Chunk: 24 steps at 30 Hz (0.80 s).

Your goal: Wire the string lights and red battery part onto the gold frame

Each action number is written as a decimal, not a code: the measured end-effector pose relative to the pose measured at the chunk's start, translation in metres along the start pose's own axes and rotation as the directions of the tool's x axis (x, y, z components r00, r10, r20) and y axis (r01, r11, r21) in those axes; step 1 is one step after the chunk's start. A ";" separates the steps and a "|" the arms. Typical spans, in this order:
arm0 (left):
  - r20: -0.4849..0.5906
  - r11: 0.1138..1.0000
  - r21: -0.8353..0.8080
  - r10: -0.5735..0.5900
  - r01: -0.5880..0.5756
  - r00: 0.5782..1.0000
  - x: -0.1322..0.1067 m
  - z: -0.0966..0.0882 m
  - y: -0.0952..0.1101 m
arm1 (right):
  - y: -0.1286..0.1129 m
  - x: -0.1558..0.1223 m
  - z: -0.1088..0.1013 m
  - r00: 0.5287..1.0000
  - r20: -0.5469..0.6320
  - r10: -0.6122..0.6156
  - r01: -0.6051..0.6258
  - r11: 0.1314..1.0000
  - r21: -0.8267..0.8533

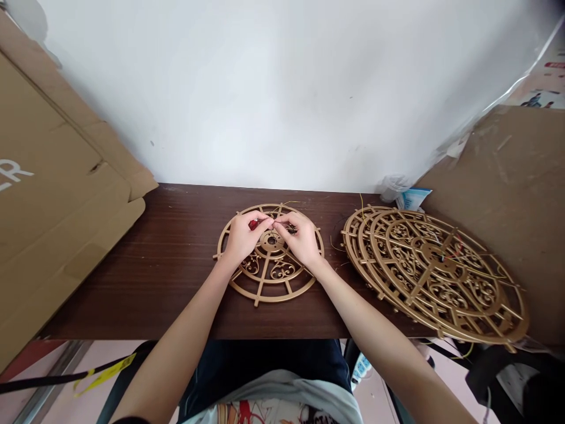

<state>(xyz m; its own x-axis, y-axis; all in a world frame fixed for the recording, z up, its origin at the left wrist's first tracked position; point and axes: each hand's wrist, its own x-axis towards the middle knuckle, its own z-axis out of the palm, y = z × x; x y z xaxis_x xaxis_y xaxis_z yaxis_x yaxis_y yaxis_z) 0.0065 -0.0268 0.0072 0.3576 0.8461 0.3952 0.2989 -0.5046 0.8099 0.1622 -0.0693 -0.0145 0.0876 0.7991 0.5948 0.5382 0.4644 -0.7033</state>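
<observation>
A round gold openwork disc [270, 277] lies flat on the dark wooden table [176, 271] in front of me. Both hands rest on its upper half. My left hand [242, 237] is closed in a pinch on a small red part [253, 224] near the disc's hub. My right hand [302, 237] is also pinched, fingertips meeting the left hand's at a thin wire over the hub. Thin yellow wire strands trail from the disc's far edge.
A stack of similar gold discs [435, 271] with thin wires lies to the right, overhanging the table's front edge. Flattened cardboard [57, 194] leans at the left, a brown board [507, 176] at the right. A white wall stands behind. A small blue-white packet [412, 197] sits at the back.
</observation>
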 end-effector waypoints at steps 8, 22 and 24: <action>0.001 0.999 0.043 -0.003 0.003 1.000 -0.001 0.000 -0.003 | 0.000 0.000 0.000 1.000 0.029 0.004 -0.004 1.000 0.016; -0.098 1.000 -0.008 0.001 -0.002 0.995 -0.002 0.002 -0.003 | 0.002 0.001 -0.002 0.999 -0.025 0.034 -0.034 0.999 0.007; -0.098 1.000 0.017 0.010 -0.008 0.995 -0.002 0.002 -0.002 | 0.001 0.001 -0.002 0.999 -0.034 0.042 -0.042 0.999 0.015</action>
<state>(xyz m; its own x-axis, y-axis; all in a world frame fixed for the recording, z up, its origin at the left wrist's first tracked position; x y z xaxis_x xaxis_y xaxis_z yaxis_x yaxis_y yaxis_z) 0.0065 -0.0278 0.0036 0.2719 0.8540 0.4437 0.3109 -0.5143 0.7993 0.1648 -0.0687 -0.0136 0.1390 0.8044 0.5777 0.5217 0.4363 -0.7331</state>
